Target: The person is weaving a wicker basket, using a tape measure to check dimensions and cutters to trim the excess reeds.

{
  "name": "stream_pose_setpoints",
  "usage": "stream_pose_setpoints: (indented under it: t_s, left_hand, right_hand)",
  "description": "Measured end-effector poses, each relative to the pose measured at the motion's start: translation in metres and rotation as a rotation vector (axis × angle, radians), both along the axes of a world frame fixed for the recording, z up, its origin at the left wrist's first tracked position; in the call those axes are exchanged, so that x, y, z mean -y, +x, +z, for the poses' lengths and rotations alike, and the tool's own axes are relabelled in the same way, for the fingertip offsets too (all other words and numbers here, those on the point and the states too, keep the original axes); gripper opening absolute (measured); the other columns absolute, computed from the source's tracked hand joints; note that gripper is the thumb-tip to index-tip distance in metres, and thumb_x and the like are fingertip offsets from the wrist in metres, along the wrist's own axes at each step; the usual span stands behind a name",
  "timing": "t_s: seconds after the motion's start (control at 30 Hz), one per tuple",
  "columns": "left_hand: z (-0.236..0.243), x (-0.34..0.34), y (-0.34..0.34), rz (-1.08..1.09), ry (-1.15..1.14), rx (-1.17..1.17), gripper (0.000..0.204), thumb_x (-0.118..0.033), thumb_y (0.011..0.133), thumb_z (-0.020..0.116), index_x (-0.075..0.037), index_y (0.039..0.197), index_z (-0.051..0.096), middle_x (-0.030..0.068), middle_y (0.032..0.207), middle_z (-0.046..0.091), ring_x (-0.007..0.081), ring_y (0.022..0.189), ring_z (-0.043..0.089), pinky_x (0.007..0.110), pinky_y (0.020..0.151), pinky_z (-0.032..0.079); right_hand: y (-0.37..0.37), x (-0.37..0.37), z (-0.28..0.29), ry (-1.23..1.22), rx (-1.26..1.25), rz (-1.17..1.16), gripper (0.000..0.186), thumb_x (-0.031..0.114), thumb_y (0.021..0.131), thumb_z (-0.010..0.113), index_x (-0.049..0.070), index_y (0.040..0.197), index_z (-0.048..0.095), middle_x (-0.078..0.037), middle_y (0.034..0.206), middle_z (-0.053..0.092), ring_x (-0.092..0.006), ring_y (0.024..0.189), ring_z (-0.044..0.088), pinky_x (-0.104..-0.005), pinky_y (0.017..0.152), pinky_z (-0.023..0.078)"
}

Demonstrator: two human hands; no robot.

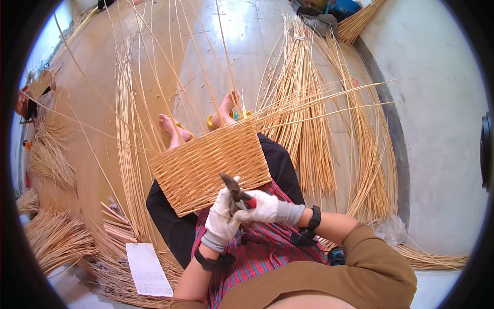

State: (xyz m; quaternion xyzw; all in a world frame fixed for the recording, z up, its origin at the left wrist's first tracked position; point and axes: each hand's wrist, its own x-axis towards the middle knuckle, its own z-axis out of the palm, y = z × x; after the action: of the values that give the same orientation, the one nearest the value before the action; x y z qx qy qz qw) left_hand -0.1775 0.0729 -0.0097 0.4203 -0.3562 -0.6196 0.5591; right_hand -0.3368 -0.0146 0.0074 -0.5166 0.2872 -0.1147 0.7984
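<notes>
A woven rectangular wicker panel (208, 162) rests across my lap, long loose strands fanning out from its far and side edges. Just below its near edge, my white-gloved right hand (265, 206) grips a dark metal-headed hand tool with red handle (232, 188), its head pointing up and left. My white-gloved left hand (221, 216) is closed beside the tool, touching my right hand; what its fingers hold is hidden. A red-and-blue striped cloth (236, 268) covers my lap beneath both hands.
Long bundles of cane (303, 113) lie on the floor right of my legs. More cane (56, 237) is piled at left, near a white sheet of paper (146, 268). My bare feet (224, 110) are beyond the panel. A pale wall or ledge (427, 129) runs along the right.
</notes>
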Motion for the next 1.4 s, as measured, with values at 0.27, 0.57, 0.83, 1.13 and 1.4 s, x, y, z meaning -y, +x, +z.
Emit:
stream_pose_setpoints:
  t_s: [0.27,0.57,0.83,1.13,1.4]
  left_hand:
    - [0.002,0.071,0.082,0.408,0.041,0.463,0.039,-0.037,0.115,0.044,-0.005,0.105,0.064,0.0052,0.079,0.065,0.011,0.059,0.059,0.028,0.054,0.049]
    - [-0.015,0.116,0.089,0.483,-0.105,0.973,0.023,-0.027,0.108,0.058,-0.006,0.111,0.067,0.0237,0.089,0.069,0.0452,0.081,0.068,0.047,0.07,0.052]
    - [-0.007,0.107,0.091,0.56,-0.178,0.97,0.023,-0.028,0.109,0.056,-0.007,0.105,0.063,0.0165,0.082,0.07,0.0355,0.064,0.069,0.044,0.057,0.052]
    - [0.006,0.115,0.031,0.147,0.279,-0.468,0.048,-0.05,0.111,0.045,-0.005,0.105,0.061,0.0077,0.083,0.066,0.0153,0.059,0.062,0.029,0.052,0.055]
    - [-0.035,0.086,-0.021,0.196,0.389,-0.587,0.048,-0.053,0.109,0.047,-0.007,0.101,0.057,0.0057,0.081,0.064,0.0186,0.057,0.062,0.035,0.05,0.057]
  right_hand:
    - [0.022,0.117,0.061,-0.894,-0.295,-0.38,0.019,0.018,0.097,0.071,0.005,0.109,0.065,-0.014,0.086,0.07,-0.0246,0.081,0.072,-0.0359,0.076,0.056]
    - [0.087,0.109,0.003,-1.249,-0.578,-0.256,0.021,0.015,0.086,0.071,0.007,0.103,0.062,-0.02,0.086,0.071,-0.0394,0.082,0.072,-0.0473,0.074,0.057]
    - [0.078,0.111,0.018,-1.27,-0.494,-0.02,0.034,0.009,0.087,0.067,0.009,0.12,0.064,-0.024,0.1,0.071,-0.0434,0.093,0.07,-0.0498,0.08,0.058]
    - [0.008,0.044,-0.061,-0.134,0.022,-0.728,0.015,0.004,0.095,0.064,0.002,0.11,0.065,-0.005,0.088,0.072,-0.0174,0.077,0.071,-0.0316,0.072,0.06]
    - [-0.033,0.04,-0.079,-0.17,-0.053,-0.481,0.017,0.02,0.099,0.065,0.004,0.104,0.069,-0.005,0.074,0.069,-0.0139,0.06,0.065,-0.0287,0.051,0.051]
